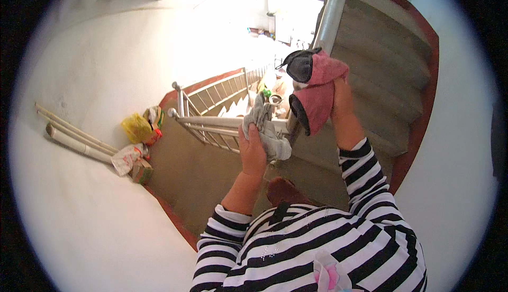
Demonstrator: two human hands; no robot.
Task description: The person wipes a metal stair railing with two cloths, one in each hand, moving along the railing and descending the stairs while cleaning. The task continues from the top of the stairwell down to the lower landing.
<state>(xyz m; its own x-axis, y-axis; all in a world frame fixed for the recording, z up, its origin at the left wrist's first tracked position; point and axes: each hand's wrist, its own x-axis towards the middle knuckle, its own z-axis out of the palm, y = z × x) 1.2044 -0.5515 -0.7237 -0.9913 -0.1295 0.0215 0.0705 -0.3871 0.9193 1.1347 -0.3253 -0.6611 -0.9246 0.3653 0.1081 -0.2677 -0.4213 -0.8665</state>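
A crumpled grey cloth (274, 141) is gripped in my left hand (254, 151), just above a metal handrail (214, 121) on the landing. Whether the cloth touches that rail, I cannot tell. My right hand (342, 100) is on a pink cloth (322, 103) with black lining and a small black loop. The pink cloth lies at the lower end of the thick, sloping stair rail (333, 14), and folds of it hide most of my right fingers. Part of the rail end is covered by the cloth.
Concrete stairs (377, 62) rise on the right; a lower railed flight (216, 93) lies beyond the landing. Against the left wall are a yellow plastic bag (136, 128), a white bag (127, 159), a small carton (142, 171) and long poles (79, 141). Bright light washes out the background.
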